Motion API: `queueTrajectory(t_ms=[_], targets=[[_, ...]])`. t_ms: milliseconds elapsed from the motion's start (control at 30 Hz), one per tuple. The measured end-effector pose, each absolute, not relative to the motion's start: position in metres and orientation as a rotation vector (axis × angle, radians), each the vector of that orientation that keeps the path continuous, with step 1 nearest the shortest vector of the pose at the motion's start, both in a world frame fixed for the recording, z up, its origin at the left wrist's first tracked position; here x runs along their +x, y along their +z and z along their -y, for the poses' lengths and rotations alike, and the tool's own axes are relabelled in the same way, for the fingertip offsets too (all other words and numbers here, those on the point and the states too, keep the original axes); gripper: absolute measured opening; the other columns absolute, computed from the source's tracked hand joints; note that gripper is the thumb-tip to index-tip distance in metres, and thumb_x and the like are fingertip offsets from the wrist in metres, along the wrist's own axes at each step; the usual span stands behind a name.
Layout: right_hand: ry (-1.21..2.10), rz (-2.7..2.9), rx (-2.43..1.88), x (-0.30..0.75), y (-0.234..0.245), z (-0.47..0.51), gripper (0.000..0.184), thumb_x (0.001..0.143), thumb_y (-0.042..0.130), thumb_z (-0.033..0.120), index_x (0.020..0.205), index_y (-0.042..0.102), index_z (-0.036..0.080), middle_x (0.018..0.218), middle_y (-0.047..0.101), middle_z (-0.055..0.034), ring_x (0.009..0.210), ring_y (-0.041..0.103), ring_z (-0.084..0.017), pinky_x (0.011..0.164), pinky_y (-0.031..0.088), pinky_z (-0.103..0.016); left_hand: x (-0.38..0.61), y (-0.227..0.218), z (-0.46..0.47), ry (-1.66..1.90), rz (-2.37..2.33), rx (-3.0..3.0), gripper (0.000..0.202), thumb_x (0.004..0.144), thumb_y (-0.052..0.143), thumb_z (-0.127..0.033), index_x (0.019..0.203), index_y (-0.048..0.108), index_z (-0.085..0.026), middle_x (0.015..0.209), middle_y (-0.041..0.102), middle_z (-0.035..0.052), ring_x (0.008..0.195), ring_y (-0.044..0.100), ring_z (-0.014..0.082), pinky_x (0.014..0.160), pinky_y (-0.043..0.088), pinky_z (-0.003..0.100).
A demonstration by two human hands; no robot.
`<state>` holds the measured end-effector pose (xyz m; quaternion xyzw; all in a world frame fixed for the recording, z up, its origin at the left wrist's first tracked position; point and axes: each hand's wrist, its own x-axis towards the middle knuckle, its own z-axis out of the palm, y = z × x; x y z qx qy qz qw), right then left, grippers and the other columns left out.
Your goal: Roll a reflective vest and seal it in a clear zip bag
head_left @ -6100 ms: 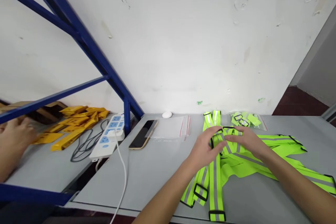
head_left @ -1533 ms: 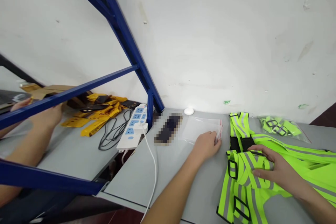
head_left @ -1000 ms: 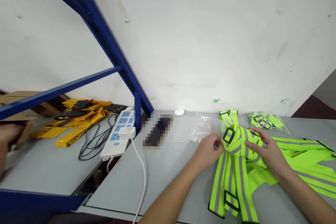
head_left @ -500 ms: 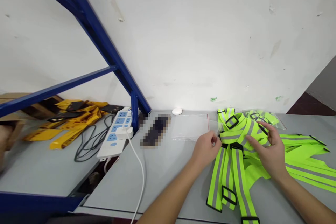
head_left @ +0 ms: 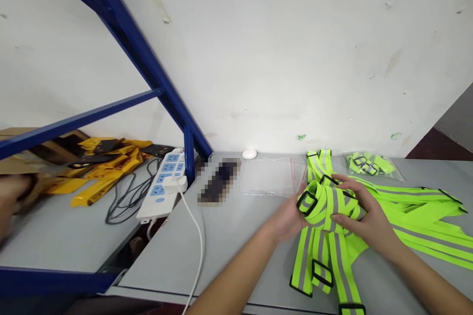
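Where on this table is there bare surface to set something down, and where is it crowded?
Bare grey table lies between the white cable and the left hand, below the phone. Another bare strip runs along the right front edge, under the right hand. The reflective straps and clear bags crowd the back right.

- The left hand (head_left: 286, 219) and the right hand (head_left: 364, 216) both hold a rolled-up bundle (head_left: 327, 203) of bright green vest straps just above the grey table (head_left: 236, 236).
- More green straps (head_left: 417, 211) lie spread out to the right.
- A clear bag (head_left: 269, 181) lies flat near the wall.
- A small bag of green straps (head_left: 369, 165) sits at the back.
- A white power strip (head_left: 162, 186) lies to the left, beside a blue rack (head_left: 148, 74).
- Yellow packs (head_left: 99, 167) are piled far left.
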<state>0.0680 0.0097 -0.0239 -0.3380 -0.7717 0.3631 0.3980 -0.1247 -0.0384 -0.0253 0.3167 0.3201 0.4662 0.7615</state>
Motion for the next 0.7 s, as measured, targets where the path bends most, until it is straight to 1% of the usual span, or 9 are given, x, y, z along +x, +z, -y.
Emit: queueTrajectory(t_ms=[100, 167, 233, 300, 367, 467, 567, 633, 700], targets=[[0.999, 2.009, -0.921, 0.071, -0.024, -0.011, 0.041, 0.075, 0.074, 0.048, 0.106, 0.055, 0.029, 0.125, 0.060, -0.0061, 0.119, 0.058, -0.029, 0.079, 0.058, -0.033, -0.129, -0.024, 0.039, 0.972, -0.715, 0.759, 0.086, 0.080, 0.028, -0.084, 0.117, 0.063, -0.015, 0.113, 0.068, 0.0127, 0.112, 0.060, 0.0296, 0.100, 0.045, 0.046], [1.056, 1.977, -0.970, 0.072, -0.025, -0.009, 0.042, 0.072, 0.076, 0.048, 0.104, 0.055, 0.030, 0.116, 0.064, -0.0048, 0.115, 0.061, -0.029, 0.075, 0.059, -0.031, -0.132, -0.023, 0.040, 0.922, -0.787, 0.845, 0.090, 0.079, 0.022, -0.085, 0.118, 0.063, -0.016, 0.113, 0.069, 0.0124, 0.115, 0.059, 0.0296, 0.104, 0.041, 0.046], [1.107, 1.885, -1.015, 0.072, -0.025, -0.006, 0.051, 0.070, 0.077, 0.047, 0.112, 0.053, 0.031, 0.125, 0.059, -0.0059, 0.119, 0.058, -0.030, 0.070, 0.060, -0.029, -0.135, -0.020, 0.041, 0.902, -0.900, 0.948, 0.087, 0.081, 0.021, -0.083, 0.117, 0.064, -0.017, 0.108, 0.070, 0.0108, 0.117, 0.057, 0.0285, 0.107, 0.038, 0.045], [1.145, 1.823, -1.048, 0.071, -0.025, -0.004, 0.070, 0.069, 0.078, 0.047, 0.129, 0.046, 0.033, 0.139, 0.051, -0.0075, 0.124, 0.055, -0.031, 0.066, 0.061, -0.029, -0.138, -0.017, 0.041, 0.911, -1.036, 1.078, 0.080, 0.086, 0.021, -0.078, 0.114, 0.066, -0.018, 0.101, 0.072, 0.0085, 0.117, 0.057, 0.0265, 0.108, 0.036, 0.043], [1.140, 1.848, -1.059, 0.072, -0.026, -0.005, 0.080, 0.068, 0.079, 0.047, 0.138, 0.042, 0.033, 0.140, 0.052, -0.0078, 0.122, 0.056, -0.031, 0.070, 0.062, -0.031, -0.141, -0.016, 0.039, 0.938, -1.158, 1.231, 0.074, 0.092, 0.018, -0.071, 0.108, 0.069, -0.019, 0.096, 0.072, 0.0068, 0.109, 0.060, 0.0248, 0.104, 0.041, 0.040], [1.018, 1.978, -1.029, 0.077, -0.027, -0.012, 0.059, 0.072, 0.077, 0.045, 0.125, 0.059, 0.029, 0.121, 0.067, -0.0061, 0.111, 0.064, -0.030, 0.078, 0.061, -0.035, -0.145, -0.022, 0.030, 1.008, -1.453, 1.460, 0.068, 0.098, 0.013, -0.056, 0.098, 0.069, -0.018, 0.091, 0.069, 0.0061, 0.085, 0.063, 0.0204, 0.083, 0.050, 0.034], [0.762, 2.098, -0.918, 0.084, -0.027, -0.020, 0.040, 0.079, 0.073, 0.039, 0.117, 0.065, 0.029, 0.115, 0.071, -0.0037, 0.106, 0.068, -0.028, 0.083, 0.060, -0.035, -0.151, -0.039, 0.016, 1.018, -1.843, 1.630, 0.045, 0.096, 0.031, -0.048, 0.093, 0.064, -0.018, 0.087, 0.064, 0.0047, 0.077, 0.058, 0.0183, 0.071, 0.047, 0.030], [0.542, 2.141, -0.787, 0.087, -0.026, -0.024, 0.038, 0.083, 0.070, 0.032, 0.120, 0.062, 0.029, 0.115, 0.071, -0.0031, 0.105, 0.068, -0.025, 0.086, 0.059, -0.034, -0.154, -0.052, 0.008, 0.962, -1.976, 1.677, 0.029, 0.088, 0.049, -0.046, 0.090, 0.059, -0.019, 0.083, 0.060, 0.0032, 0.074, 0.055, 0.0189, 0.067, 0.044, 0.030], [0.310, 2.171, -0.652, 0.090, -0.026, -0.028, 0.042, 0.085, 0.068, 0.024, 0.126, 0.058, 0.029, 0.115, 0.072, -0.0030, 0.103, 0.069, -0.022, 0.086, 0.058, -0.032, -0.155, -0.064, 0.001, 0.892, -2.028, 1.704, 0.020, 0.083, 0.056, -0.039, 0.083, 0.055, -0.019, 0.078, 0.056, 0.0022, 0.071, 0.052, 0.0191, 0.063, 0.040, 0.030]])
